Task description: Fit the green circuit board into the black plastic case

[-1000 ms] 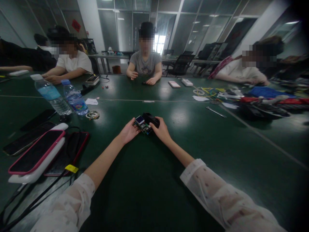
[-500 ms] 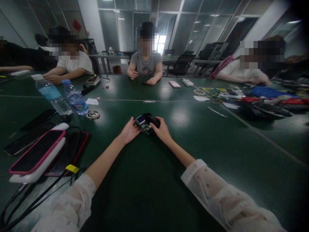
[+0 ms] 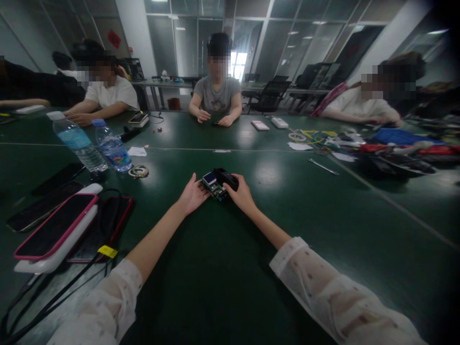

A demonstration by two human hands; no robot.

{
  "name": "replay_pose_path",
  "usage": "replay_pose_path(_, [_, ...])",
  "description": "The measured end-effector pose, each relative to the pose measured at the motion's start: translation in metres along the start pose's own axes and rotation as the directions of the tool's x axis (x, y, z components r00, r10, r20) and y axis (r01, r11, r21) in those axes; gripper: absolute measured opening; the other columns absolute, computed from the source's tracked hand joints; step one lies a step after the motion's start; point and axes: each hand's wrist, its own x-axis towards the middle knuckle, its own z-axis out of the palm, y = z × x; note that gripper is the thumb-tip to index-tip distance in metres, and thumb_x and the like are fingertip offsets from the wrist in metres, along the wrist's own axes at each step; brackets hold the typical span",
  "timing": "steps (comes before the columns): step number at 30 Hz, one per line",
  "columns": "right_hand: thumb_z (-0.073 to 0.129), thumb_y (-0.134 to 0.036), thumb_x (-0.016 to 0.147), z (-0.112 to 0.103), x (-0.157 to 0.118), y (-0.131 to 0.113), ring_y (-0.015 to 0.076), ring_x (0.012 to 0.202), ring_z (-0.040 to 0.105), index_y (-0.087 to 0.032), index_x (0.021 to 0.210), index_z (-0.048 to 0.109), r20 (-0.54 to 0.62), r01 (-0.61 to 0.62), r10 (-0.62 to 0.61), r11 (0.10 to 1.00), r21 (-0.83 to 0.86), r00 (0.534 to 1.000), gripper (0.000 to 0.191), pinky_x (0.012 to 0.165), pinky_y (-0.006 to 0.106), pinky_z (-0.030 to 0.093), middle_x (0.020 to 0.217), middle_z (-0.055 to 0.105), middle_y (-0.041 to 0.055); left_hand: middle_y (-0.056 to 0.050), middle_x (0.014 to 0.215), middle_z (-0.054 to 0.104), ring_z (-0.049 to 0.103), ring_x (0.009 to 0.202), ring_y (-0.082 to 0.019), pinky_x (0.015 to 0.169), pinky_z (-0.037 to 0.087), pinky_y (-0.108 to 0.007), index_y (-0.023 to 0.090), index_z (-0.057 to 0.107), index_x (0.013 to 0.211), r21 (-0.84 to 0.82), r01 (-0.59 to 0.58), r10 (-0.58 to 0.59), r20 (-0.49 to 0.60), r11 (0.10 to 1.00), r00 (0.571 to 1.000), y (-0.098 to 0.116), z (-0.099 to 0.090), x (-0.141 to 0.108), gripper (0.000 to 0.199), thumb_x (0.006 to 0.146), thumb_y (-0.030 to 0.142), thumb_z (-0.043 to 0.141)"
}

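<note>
A green circuit board with a small screen is at the middle of the table, beside a black case. Whether the two are joined, I cannot tell. My right hand grips the case from the right, its thumb reaching to the board's edge; its other fingers are mostly hidden. My left hand lies palm up at the board's left side. Its thumb points away from the fingers, whose tips touch or pass under the board's edge.
Two water bottles stand at left, near a coiled cable. Closer on the left lie several phones and black cables. A wrench and a tool pile are at right. Several people sit around the green table.
My hands, the board and the case are almost still; my left thumb tip has shifted slightly left. Across the table, a person's hand has moved a little.
</note>
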Motion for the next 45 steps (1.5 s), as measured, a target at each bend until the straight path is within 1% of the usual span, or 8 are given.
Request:
replay_pose_path(5, [0.061, -0.042, 0.081, -0.0004, 0.0, -0.0004, 0.0289, 0.107, 0.06, -0.018, 0.12, 0.051, -0.001, 0.004, -0.004, 1.0, 0.003, 1.0, 0.047, 0.094, 0.047, 0.047, 0.117, 0.061, 0.0145, -0.015, 0.108, 0.065, 0.062, 0.108, -0.026, 0.097, 0.047, -0.037, 0.015, 0.053, 0.119, 0.004, 0.0, 0.0, 0.0, 1.0, 1.0, 0.0, 0.0004, 0.0002, 0.048, 0.088, 0.051, 0.046])
replay_pose_path(12, [0.061, -0.041, 0.081, -0.0007, -0.0004, -0.0015, 0.0293, 0.108, 0.059, -0.016, 0.121, 0.05, 0.005, -0.008, 0.008, 1.0, 0.003, 1.0, 0.048, 0.094, 0.047, 0.047, 0.118, 0.06, 0.0158, -0.017, 0.116, 0.063, 0.061, 0.11, -0.025, 0.097, 0.047, -0.036, 0.015, 0.049, 0.127, 0.018, -0.005, 0.005, 0.008, 1.0, 1.0, -0.0005, 0.0, 0.0007, 0.051, 0.088, 0.049, 0.048])
replay_pose_path(17, [0.061, -0.04, 0.081, 0.0002, -0.0004, -0.0022, 0.0299, 0.109, 0.059, -0.014, 0.119, 0.051, -0.014, 0.007, -0.007, 1.0, -0.002, 1.0, 0.047, 0.095, 0.047, 0.046, 0.118, 0.06, 0.017, -0.015, 0.113, 0.063, 0.062, 0.107, -0.024, 0.095, 0.048, -0.035, 0.014, 0.048, 0.127, 0.014, -0.008, 0.008, 0.006, 1.0, 1.0, -0.0004, 0.0005, 0.0008, 0.051, 0.089, 0.047, 0.048])
replay_pose_path(23, [0.061, -0.041, 0.082, -0.0012, -0.0011, -0.0035, 0.03, 0.109, 0.059, -0.016, 0.12, 0.05, 0.005, -0.002, 0.002, 1.0, 0.007, 1.0, 0.047, 0.094, 0.047, 0.047, 0.119, 0.06, 0.0162, -0.016, 0.114, 0.063, 0.061, 0.109, -0.025, 0.096, 0.048, -0.035, 0.014, 0.048, 0.128, 0.013, -0.002, 0.002, 0.0, 1.0, 1.0, -0.0004, 0.0009, 0.0002, 0.051, 0.089, 0.047, 0.048])
replay_pose_path(32, [0.062, -0.04, 0.082, -0.0016, -0.0014, -0.0051, 0.0294, 0.107, 0.06, -0.014, 0.12, 0.05, 0.005, -0.013, 0.013, 1.0, 0.006, 1.0, 0.047, 0.093, 0.047, 0.048, 0.117, 0.06, 0.0166, -0.015, 0.112, 0.063, 0.062, 0.107, -0.023, 0.095, 0.049, -0.035, 0.014, 0.047, 0.129, 0.006, -0.003, 0.003, -0.005, 1.0, 1.0, 0.0, 0.0017, -0.0004, 0.051, 0.089, 0.046, 0.049])
replay_pose_path(39, [0.062, -0.04, 0.081, 0.0, -0.0009, -0.002, 0.0293, 0.107, 0.059, -0.015, 0.12, 0.051, -0.014, -0.002, 0.002, 1.0, 0.001, 1.0, 0.047, 0.094, 0.047, 0.047, 0.117, 0.061, 0.0159, -0.014, 0.106, 0.065, 0.063, 0.103, -0.023, 0.094, 0.049, -0.034, 0.014, 0.049, 0.125, 0.011, -0.008, 0.008, -0.002, 1.0, 1.0, -0.0007, 0.001, 0.0009, 0.047, 0.089, 0.044, 0.051])
replay_pose_path(45, [0.062, -0.04, 0.081, 0.0011, -0.0006, -0.0006, 0.0292, 0.107, 0.059, -0.016, 0.119, 0.051, -0.028, 0.012, -0.012, 1.0, -0.004, 1.0, 0.046, 0.095, 0.046, 0.047, 0.116, 0.061, 0.0151, -0.011, 0.099, 0.065, 0.064, 0.096, -0.021, 0.091, 0.049, -0.033, 0.015, 0.053, 0.118, 0.017, -0.019, 0.019, -0.002, 1.0, 1.0, -0.0011, 0.0012, 0.0014, 0.038, 0.089, 0.04, 0.05])
